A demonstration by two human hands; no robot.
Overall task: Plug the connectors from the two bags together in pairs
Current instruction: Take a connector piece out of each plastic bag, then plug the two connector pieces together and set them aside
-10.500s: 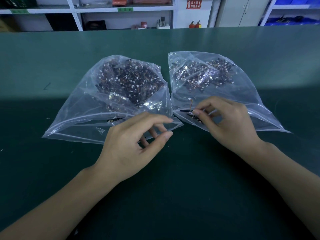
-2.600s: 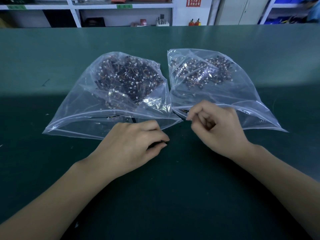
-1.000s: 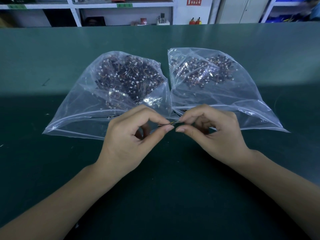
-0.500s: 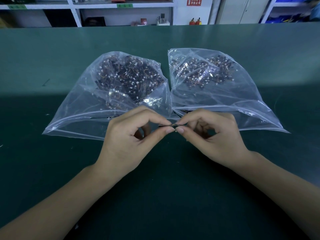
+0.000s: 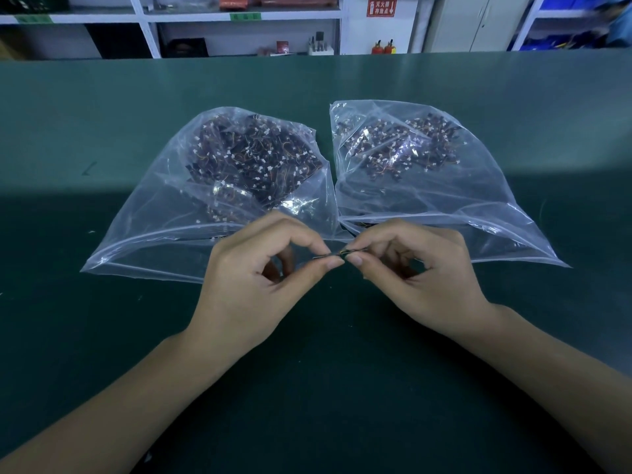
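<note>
Two clear plastic bags lie side by side on the green table, mouths toward me. The left bag (image 5: pixel 136 234) and the right bag (image 5: pixel 496 206) each hold a heap of small dark wired connectors with white plugs. In front of the bag mouths, my left hand (image 5: pixel 253 285) and my right hand (image 5: pixel 420 271) meet fingertip to fingertip. Each pinches one end of a thin dark connector pair (image 5: pixel 333 255) between thumb and forefinger. The two pieces touch end to end; whether they are fully seated is hidden by my fingers.
The green table (image 5: pixel 325 388) stretches wide around the bags. White shelving (image 5: pixel 239 18) with boxes and small items stands behind the table's far edge, and blue bins (image 5: pixel 564 42) sit at the back right.
Earlier each hand picked at its own bag's mouth. Since a second ago both hands have closed together in the middle, and the two connector pieces have come end to end.
</note>
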